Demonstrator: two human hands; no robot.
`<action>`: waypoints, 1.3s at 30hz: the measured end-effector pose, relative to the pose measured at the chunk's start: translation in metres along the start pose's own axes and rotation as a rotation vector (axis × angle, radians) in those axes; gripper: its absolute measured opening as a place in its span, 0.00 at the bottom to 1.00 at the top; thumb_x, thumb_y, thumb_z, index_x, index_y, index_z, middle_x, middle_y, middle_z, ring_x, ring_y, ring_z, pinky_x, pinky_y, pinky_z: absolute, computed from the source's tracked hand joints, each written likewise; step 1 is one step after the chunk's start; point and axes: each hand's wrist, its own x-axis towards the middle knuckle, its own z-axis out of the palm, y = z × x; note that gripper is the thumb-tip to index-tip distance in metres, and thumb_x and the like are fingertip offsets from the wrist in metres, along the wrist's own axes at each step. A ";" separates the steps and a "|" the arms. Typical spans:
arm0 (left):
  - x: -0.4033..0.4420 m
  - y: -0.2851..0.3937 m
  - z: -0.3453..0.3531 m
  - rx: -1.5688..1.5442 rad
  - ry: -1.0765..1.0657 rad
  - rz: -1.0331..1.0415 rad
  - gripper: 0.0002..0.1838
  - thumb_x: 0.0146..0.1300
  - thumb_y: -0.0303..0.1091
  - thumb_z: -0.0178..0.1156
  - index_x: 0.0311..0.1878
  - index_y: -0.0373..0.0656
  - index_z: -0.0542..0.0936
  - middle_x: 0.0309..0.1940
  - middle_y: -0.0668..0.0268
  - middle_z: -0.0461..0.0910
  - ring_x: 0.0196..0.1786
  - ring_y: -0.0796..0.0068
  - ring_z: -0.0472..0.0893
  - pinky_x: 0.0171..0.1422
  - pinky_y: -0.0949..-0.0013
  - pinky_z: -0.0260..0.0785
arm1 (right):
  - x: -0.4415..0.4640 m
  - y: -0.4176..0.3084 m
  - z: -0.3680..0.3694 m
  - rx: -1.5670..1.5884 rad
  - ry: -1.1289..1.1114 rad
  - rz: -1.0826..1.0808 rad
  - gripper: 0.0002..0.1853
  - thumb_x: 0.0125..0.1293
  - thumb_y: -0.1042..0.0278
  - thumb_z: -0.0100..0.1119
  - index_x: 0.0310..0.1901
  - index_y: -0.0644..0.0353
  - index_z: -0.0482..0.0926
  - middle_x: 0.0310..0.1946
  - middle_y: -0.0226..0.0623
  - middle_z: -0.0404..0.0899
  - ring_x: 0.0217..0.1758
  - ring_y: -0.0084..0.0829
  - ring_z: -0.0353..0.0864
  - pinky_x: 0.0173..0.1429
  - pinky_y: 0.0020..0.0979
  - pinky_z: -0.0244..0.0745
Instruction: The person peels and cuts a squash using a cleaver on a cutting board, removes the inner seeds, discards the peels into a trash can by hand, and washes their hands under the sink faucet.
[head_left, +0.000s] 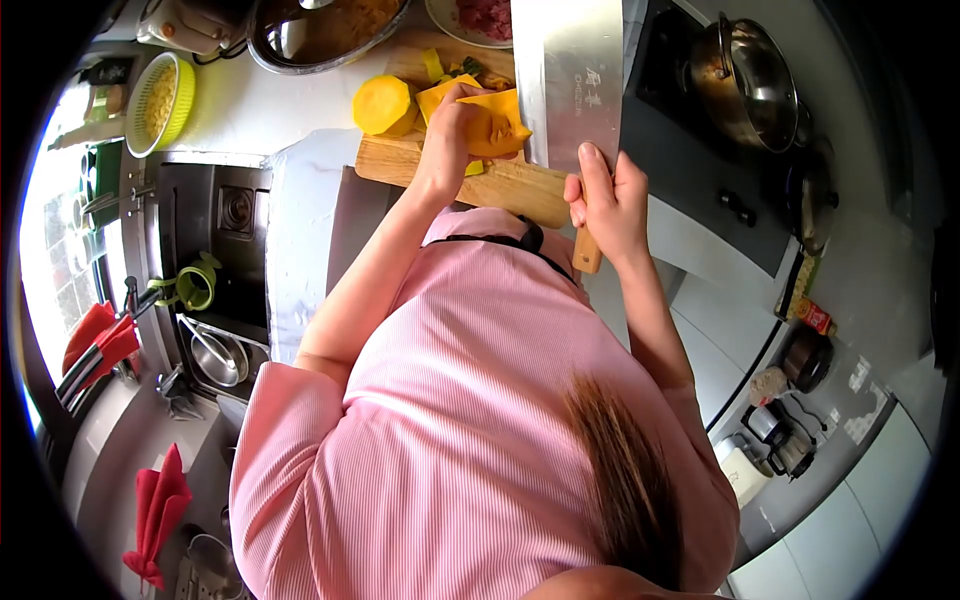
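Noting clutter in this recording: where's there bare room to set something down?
Bare: the white counter between the green basket and the round yellow chunk, and the pale counter strip between the sink and the cutting board. Crowded: the board's far side, where the left hand grips a cut piece near the cleaver.

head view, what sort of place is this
Most likely a home kitchen: a sink, a stove with a metal pot, and a wooden cutting board show it.
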 end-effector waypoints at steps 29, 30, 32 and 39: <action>0.006 -0.012 -0.001 0.482 0.099 0.195 0.17 0.67 0.37 0.41 0.45 0.33 0.73 0.33 0.55 0.75 0.39 0.65 0.73 0.50 0.68 0.67 | 0.014 0.002 0.011 0.252 0.050 0.143 0.14 0.76 0.59 0.50 0.35 0.59 0.69 0.20 0.35 0.73 0.15 0.18 0.65 0.19 0.25 0.63; 0.007 -0.013 -0.002 0.485 0.103 0.202 0.17 0.67 0.37 0.41 0.46 0.33 0.73 0.33 0.55 0.76 0.39 0.65 0.73 0.50 0.68 0.67 | 0.015 0.001 0.012 0.301 0.062 0.181 0.14 0.76 0.59 0.50 0.35 0.59 0.68 0.20 0.35 0.72 0.15 0.18 0.65 0.19 0.25 0.63; 0.008 -0.017 -0.003 0.487 0.108 0.217 0.17 0.67 0.37 0.41 0.47 0.33 0.73 0.34 0.55 0.76 0.39 0.65 0.73 0.50 0.68 0.67 | 0.016 0.001 0.012 0.359 0.079 0.232 0.13 0.76 0.59 0.50 0.35 0.58 0.68 0.20 0.34 0.72 0.16 0.18 0.64 0.19 0.25 0.62; 0.004 -0.014 0.007 0.398 0.081 0.233 0.17 0.69 0.37 0.39 0.48 0.33 0.72 0.39 0.57 0.76 0.42 0.68 0.74 0.52 0.71 0.67 | 0.016 -0.003 0.006 0.316 0.118 0.174 0.14 0.76 0.59 0.49 0.35 0.58 0.66 0.19 0.33 0.70 0.15 0.18 0.61 0.20 0.25 0.60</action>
